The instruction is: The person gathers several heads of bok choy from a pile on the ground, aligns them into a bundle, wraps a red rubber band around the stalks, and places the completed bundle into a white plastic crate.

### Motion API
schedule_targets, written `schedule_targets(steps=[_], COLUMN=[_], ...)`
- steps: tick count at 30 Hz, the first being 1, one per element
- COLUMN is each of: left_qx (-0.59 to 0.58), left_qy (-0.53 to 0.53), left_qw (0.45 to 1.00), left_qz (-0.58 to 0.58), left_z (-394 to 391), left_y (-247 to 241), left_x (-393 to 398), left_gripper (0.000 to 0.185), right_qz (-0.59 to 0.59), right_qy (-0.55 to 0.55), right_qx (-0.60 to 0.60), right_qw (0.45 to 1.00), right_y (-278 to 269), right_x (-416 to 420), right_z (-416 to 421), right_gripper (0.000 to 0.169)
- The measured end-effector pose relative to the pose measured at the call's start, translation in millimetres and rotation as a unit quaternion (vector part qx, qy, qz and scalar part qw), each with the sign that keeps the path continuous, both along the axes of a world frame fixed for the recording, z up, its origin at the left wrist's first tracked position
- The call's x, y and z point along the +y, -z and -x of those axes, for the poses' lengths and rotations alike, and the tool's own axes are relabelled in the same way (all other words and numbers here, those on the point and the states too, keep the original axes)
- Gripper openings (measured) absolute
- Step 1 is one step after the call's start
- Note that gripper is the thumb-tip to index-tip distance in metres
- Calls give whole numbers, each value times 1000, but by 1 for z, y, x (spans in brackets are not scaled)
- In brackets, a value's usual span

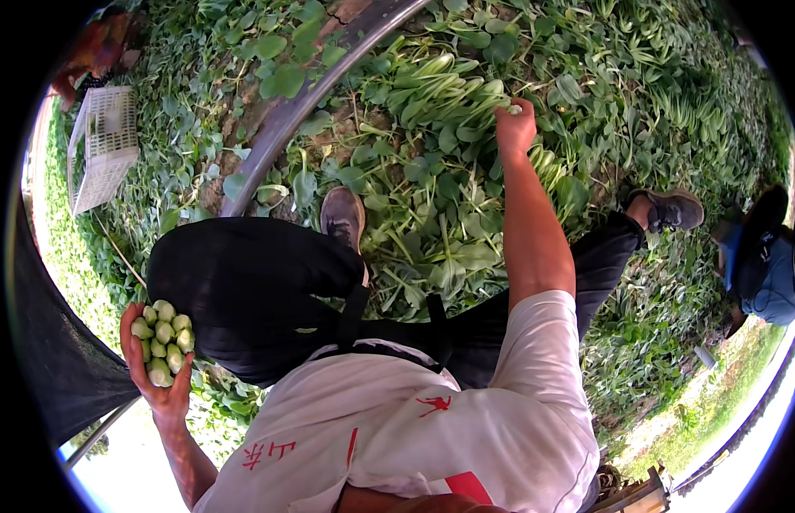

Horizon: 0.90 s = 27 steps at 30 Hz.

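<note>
At the far left, my left hand (157, 391) is wrapped around a bunch of pale green leafy-vegetable stalks (164, 332), their cut ends turned up towards me. The leaves of this bunch are mostly hidden. My right arm stretches forward over the ground, and my right hand (517, 128) is closed on a leafy green whose pale stem end (515, 109) shows at the fingers. Just left of that hand lies a row of leafy greens (445, 83) with pale stalks, side by side. More pale-stalked greens (546, 167) lie beside my right forearm.
A curved metal pipe (295, 112) crosses in front of my left knee. A white slatted plastic crate (106, 144) stands at upper left, with another person's hand (67, 86) near it. Another person (763, 269) is at far right. Loose leaves (436, 237) cover the ground around my shoes.
</note>
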<state>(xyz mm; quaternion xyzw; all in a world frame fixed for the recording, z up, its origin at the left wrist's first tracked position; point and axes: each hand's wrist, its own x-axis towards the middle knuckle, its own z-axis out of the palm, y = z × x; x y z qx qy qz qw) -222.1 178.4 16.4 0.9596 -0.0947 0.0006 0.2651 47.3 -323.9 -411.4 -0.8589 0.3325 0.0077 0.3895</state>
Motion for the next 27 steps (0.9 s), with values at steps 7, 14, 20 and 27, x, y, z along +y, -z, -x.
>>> schedule_targets(steps=[7,14,20,27], left_qx=[6,-17,-6,-38], left_qy=[-18,-6,-7,9], left_qw=[999,999,1000,999], left_qz=[28,30,13,11], left_z=[6,10,6,18], left_y=[1,0,-5,-7], left_x=[8,17,16,26], left_gripper=[93,91,89,91], right_qz=[-322,-406,-533,-181], right_qy=[27,-112,-153,-227], right_qx=[-190,-232,-199,-193], right_qw=[927,877,808,937], right_y=[-93,-227,-304,-315], right_x=[2,5,87,153], right_z=[44,112,161,180], right_gripper=[34,27,29,26])
